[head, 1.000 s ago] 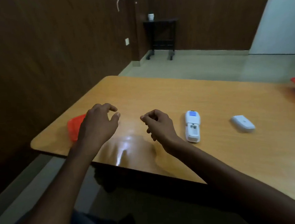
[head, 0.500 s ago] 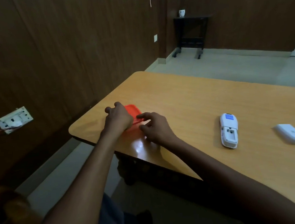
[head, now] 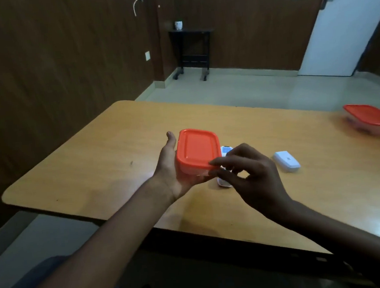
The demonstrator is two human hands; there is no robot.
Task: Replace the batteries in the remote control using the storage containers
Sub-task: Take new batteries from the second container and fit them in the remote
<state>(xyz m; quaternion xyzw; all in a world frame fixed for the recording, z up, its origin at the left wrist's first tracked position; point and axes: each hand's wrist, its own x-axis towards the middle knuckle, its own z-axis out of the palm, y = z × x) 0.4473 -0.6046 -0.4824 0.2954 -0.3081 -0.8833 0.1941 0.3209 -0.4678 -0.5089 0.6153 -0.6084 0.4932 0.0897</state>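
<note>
A small storage container with an orange lid (head: pixel 197 151) is held above the wooden table (head: pixel 115 136). My left hand (head: pixel 170 170) cradles it from below and the left side, palm up, thumb along its far left edge. My right hand (head: pixel 248 168) touches the lid's near right corner with its fingertips. The white remote control (head: pixel 224 150) lies on the table behind the container and my right hand, mostly hidden. Its white battery cover (head: pixel 286 160) lies to the right of it.
A second container with an orange lid (head: pixel 370 118) sits at the table's far right edge. Beyond the table is bare floor, a black side table (head: pixel 192 50) against the wood-panelled wall, and a white door (head: pixel 339 25).
The orange-lidded container has been lifted from the table's left corner and brought toward the middle, above the remote. Both hands moved with it; the view swung back right.
</note>
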